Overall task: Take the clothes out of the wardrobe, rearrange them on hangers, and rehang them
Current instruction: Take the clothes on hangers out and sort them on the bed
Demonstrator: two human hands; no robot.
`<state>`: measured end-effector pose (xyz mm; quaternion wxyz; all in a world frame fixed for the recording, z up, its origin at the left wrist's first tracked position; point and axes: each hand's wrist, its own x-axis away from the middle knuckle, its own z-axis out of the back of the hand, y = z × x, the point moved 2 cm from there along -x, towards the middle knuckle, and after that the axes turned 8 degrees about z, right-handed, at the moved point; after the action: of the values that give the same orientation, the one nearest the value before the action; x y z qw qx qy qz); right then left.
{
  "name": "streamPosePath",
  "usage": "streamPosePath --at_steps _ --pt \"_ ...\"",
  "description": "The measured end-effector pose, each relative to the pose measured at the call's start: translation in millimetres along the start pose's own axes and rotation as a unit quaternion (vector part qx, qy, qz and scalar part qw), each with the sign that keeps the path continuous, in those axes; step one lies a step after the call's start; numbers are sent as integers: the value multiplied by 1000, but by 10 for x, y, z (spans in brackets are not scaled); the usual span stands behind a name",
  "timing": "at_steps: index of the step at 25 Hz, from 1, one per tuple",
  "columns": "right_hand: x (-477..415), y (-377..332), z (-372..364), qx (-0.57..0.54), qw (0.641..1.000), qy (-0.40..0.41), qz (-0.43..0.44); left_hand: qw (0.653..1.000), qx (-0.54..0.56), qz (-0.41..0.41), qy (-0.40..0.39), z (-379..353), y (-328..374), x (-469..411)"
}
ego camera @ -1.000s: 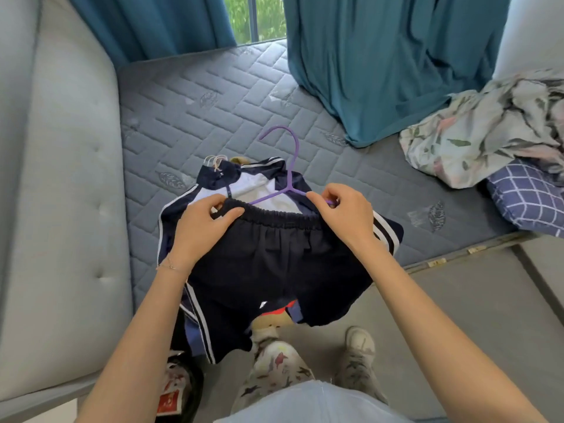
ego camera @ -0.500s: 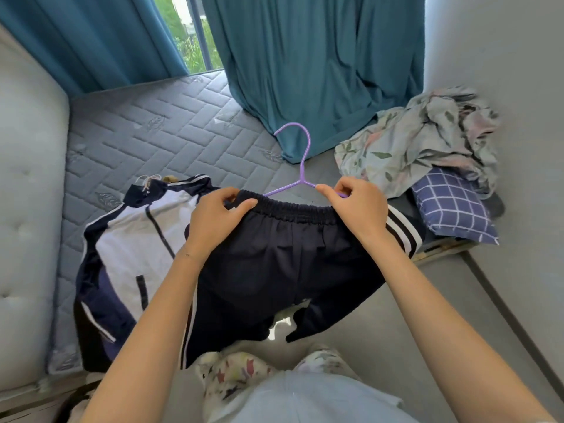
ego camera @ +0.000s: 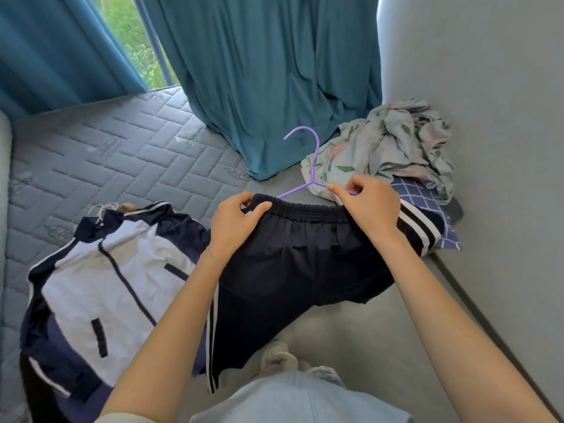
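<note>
Up front, the left hand and right hand each pinch the ruched elastic waistband of soft navy trousers. The trousers are held off the quilted mattress's near edge. The right hand also grips the thin purple hanger. The waistband runs left to right, and the hook points away.

Trousers now rightward, off jacket

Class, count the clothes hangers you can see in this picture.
1. The purple hanger sits above the dark trousers at the waistband, one arm pinched by the right hand. Another may lie hidden in the jacket on the mattress.
</note>
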<state>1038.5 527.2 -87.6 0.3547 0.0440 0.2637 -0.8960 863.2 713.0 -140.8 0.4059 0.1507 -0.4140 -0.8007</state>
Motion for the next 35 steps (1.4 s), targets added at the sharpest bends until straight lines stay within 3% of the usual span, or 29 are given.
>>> streamPosePath --at_steps 10,24,29,35 --pt "-597 554 113 11 1000 11 -18 1000 4 -16 -21 -522 414 -637" --pt "-2326 2104 -53 -16 997 -50 50 996 41 71 31 -2004 1187 -1685" --pt "-2792 2412 -806 -52 994 -80 47 994 42 99 29 -2462 809 -2368" --pt "-3181 3247 -2609 -42 989 -138 42 994 -19 109 3 -3598 -412 -3485"
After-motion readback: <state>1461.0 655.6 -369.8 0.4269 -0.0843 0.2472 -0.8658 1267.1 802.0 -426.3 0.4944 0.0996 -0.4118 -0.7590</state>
